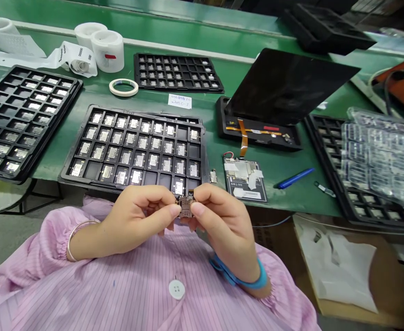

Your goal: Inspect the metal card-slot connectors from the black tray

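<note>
Pinched between both my hands is a small metal-shielded circuit module [186,207], held just off the table's front edge. My left hand [143,218] grips its left side with thumb and forefinger, while my right hand [225,223] closes on its right side the same way. Right behind them lies a black compartment tray [94,177] holding many similar modules, with some pockets bare. One loose module [213,176] rests to the right of that tray. Beside it is a circuit board [245,181] with white tape pieces, joined by an orange ribbon cable [243,138] to a black stand.
A dark screen panel [287,87] leans up from the black stand [222,119]. Other module trays stand left [25,177] and behind [179,89]. Clear plastic trays [384,151] sit at right. A blue pen [294,178], tape roll [123,88] and label rolls [108,51] lie around.
</note>
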Tool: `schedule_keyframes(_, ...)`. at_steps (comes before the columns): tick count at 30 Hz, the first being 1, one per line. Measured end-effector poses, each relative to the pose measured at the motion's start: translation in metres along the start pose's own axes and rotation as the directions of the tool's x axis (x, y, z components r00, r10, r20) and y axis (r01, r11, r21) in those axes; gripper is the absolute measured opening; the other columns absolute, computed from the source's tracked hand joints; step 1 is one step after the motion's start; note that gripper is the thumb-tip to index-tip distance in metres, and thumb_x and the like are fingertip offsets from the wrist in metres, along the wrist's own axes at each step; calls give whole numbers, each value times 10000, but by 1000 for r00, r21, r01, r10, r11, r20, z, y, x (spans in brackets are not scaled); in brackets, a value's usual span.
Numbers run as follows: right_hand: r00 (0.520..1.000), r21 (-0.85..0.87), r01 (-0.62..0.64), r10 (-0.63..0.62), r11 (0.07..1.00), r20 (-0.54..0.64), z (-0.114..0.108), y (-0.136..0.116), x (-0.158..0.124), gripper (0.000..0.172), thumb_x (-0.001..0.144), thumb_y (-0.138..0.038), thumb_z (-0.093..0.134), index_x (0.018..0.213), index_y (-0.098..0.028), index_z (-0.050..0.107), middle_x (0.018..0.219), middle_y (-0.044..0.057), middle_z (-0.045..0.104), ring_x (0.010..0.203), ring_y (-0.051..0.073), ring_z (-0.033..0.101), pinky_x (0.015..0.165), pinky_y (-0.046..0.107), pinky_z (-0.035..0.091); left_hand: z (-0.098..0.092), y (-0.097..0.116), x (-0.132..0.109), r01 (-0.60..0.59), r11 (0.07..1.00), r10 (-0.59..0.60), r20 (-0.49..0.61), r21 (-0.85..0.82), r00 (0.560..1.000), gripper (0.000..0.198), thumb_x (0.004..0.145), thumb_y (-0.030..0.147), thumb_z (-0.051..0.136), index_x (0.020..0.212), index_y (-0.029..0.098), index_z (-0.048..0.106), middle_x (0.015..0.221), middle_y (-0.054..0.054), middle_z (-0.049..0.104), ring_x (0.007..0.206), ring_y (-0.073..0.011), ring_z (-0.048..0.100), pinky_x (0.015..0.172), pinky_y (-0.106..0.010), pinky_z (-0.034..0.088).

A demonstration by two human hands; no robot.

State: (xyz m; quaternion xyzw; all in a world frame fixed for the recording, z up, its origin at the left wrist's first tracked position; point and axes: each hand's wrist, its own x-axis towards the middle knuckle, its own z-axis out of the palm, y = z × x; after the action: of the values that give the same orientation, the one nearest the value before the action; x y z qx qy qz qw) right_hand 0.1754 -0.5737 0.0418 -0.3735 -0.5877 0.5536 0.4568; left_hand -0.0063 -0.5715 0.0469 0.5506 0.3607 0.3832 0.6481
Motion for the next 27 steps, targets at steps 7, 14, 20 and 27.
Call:
schedule_keyframes(7,998,-74,-46,42,996,-51,2,2,2,192,911,-269,654,770,-197,547,650,-50,483,539,86,441,481,220,336,-1,-2,-1,-159,929,170,-3,333,985,230,914,174,564,687,168,594,583,23,579,524,-87,527,510,-192,404)
schedule_keyframes(14,986,159,-166,159,973,53,7,11,1,260,899,-402,667,799,-176,587,688,-11,581,610,104,538,561,225,431,-1,-8,-13,2,891,61,-124,454,990,261,926,293,554,698,212,650,587,43,592,532,-90,540,541,-178,413)
schedule_keyframes(20,992,190,-122,122,974,16,8,16,4,339,758,-258,808,655,-182,494,576,-76,448,498,54,386,446,183,301,5,-12,-16,149,912,-106,-130,381,986,363,902,414,564,605,206,588,564,26,542,536,-117,486,541,-212,387)
schedule_keyframes(27,991,215,-129,136,968,-18,10,24,5,309,769,-272,792,673,-185,511,589,-79,466,512,58,392,454,185,310,5,-18,-11,162,919,-107,-168,360,980,352,880,432,611,622,200,549,559,36,490,534,-114,459,539,-219,369)
